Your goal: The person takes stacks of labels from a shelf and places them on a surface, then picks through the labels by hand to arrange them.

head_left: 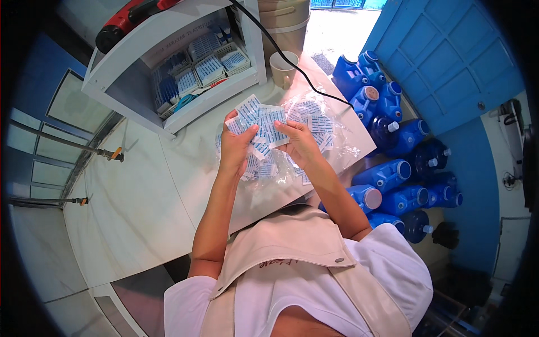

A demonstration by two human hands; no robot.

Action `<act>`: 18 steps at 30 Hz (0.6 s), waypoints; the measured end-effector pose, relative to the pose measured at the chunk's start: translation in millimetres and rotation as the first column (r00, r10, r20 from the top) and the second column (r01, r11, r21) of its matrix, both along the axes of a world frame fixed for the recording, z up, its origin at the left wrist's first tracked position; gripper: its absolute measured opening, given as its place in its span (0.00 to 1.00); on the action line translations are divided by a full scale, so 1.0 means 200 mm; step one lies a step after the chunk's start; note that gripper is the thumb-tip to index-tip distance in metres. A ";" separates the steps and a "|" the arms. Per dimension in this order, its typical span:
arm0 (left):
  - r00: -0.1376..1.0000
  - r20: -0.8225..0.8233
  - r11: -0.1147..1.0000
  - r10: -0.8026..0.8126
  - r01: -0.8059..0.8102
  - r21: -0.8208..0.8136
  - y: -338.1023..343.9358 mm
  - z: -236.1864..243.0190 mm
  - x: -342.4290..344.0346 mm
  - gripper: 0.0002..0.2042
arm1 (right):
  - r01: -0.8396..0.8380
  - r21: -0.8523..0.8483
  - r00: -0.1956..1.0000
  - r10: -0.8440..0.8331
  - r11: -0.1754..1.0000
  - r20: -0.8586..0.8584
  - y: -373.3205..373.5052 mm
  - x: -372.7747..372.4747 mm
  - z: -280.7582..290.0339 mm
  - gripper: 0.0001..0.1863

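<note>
Both hands hold small flat white packets with blue print, above the counter. My left hand (236, 147) is closed on a few fanned packets (247, 110), its thumb pressed over them. My right hand (301, 144) pinches another packet (272, 124) by its edge, thumb on top. The two groups meet and overlap between my hands. Below and around them, a pile of the same packets (321, 126) lies on a crinkled clear plastic bag (345, 149). How many packets each hand has cannot be made out.
A white open-fronted cabinet (213, 100) holds baskets of similar packets (209, 69). Beside it stand a beige mug (283, 68) and a large tan container (285, 33). A black cable (314, 87) crosses the white counter (140, 196). Several blue water jugs (383, 173) crowd the floor at right.
</note>
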State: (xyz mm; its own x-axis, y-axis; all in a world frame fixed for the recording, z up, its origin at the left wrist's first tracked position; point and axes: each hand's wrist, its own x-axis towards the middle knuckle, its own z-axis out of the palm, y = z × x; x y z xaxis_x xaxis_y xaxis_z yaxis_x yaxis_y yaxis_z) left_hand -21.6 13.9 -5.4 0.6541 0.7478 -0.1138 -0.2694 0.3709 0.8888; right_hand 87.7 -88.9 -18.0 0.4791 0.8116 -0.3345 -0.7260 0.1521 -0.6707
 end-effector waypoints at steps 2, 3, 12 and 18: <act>1.000 0.007 1.000 0.012 -0.012 0.018 0.02 -0.01 0.00 0.26 | 0.109 0.045 0.993 -0.108 0.993 -0.041 0.00 0.04 -0.03 0.08; 0.999 -0.001 0.998 0.033 -0.033 0.049 0.02 -0.01 0.00 0.26 | 0.164 0.066 0.985 -0.160 0.984 -0.062 0.00 0.05 -0.04 0.08; 0.997 -0.019 0.986 0.077 -0.073 0.151 -0.05 -0.04 0.04 0.26 | 0.180 0.064 0.974 -0.187 0.982 0.128 0.09 -0.07 0.00 0.09; 0.997 0.048 0.994 0.061 -0.056 -0.090 -0.02 -0.06 0.00 0.26 | 0.377 0.188 0.920 -0.391 0.907 0.040 0.09 0.02 -0.06 0.06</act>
